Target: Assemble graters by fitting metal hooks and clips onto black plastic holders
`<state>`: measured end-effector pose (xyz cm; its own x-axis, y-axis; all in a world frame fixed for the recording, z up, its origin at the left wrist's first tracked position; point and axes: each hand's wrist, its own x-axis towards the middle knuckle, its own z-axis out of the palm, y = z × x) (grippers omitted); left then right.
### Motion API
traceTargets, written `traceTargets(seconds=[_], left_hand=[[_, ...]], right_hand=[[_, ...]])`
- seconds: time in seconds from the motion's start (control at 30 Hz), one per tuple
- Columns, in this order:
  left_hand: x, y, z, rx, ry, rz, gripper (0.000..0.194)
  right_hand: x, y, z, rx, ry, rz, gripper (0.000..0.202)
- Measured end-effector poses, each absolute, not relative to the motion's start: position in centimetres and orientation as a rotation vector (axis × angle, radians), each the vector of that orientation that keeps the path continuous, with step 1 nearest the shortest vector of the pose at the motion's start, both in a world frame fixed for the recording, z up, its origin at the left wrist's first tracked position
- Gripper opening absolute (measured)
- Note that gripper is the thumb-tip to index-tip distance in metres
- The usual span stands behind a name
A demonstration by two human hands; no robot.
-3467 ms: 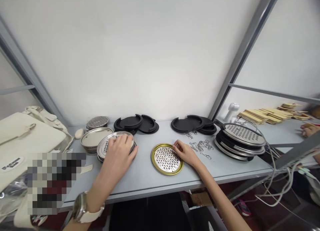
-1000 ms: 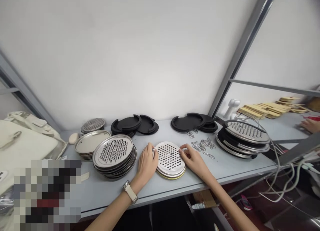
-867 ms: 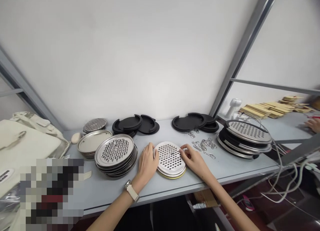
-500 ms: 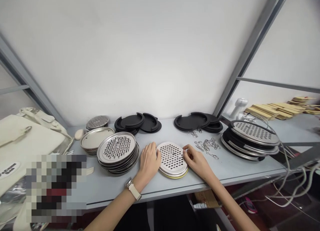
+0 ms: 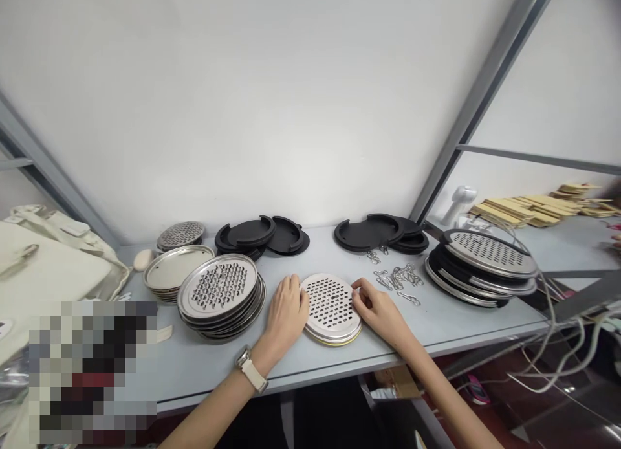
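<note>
A round metal grater plate [image 5: 332, 303] lies on the table in front of me, atop one or more other discs with a yellow rim showing underneath. My left hand [image 5: 288, 310] is at its left edge, thumb against the rim and fingers close together. Curled fingers of my right hand [image 5: 377, 308] grip the right edge of the same plate. Left of my left hand stands a stack of round grater plates [image 5: 220, 286] with raised teeth. Beyond my right hand lie several small metal clips [image 5: 400, 277].
Black round holders [image 5: 371, 232] lie along the wall, with more black holders [image 5: 247, 232] to their left. Plain metal discs [image 5: 177, 268] are stacked at left. Assembled graters [image 5: 490, 255] are piled at right. A pale bag [image 5: 53, 261] sits far left; wooden pieces [image 5: 524, 209] lie far right.
The view has shifted slightly, so most things sit a little further left. Both hands stay at the edges of the grater plate, with hardly any visible movement.
</note>
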<state>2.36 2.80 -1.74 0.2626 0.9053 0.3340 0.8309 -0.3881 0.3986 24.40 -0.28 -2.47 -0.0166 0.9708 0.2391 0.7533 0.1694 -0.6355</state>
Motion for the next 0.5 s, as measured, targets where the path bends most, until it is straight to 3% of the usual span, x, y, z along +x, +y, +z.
traceTargets(seconds=[0.2,0.5], left_hand=[[2.3,2.8,-1.7,2.439,1.612,0.825,0.017],[2.7,1.9,-1.5,2.604,1.740,0.777,0.017]], right_hand=[[24.3,-0.4,-2.1,-1.664,-1.833,0.415,0.008],[24.3,-0.7,-2.2,-1.752,-1.950,0.276,0.015]])
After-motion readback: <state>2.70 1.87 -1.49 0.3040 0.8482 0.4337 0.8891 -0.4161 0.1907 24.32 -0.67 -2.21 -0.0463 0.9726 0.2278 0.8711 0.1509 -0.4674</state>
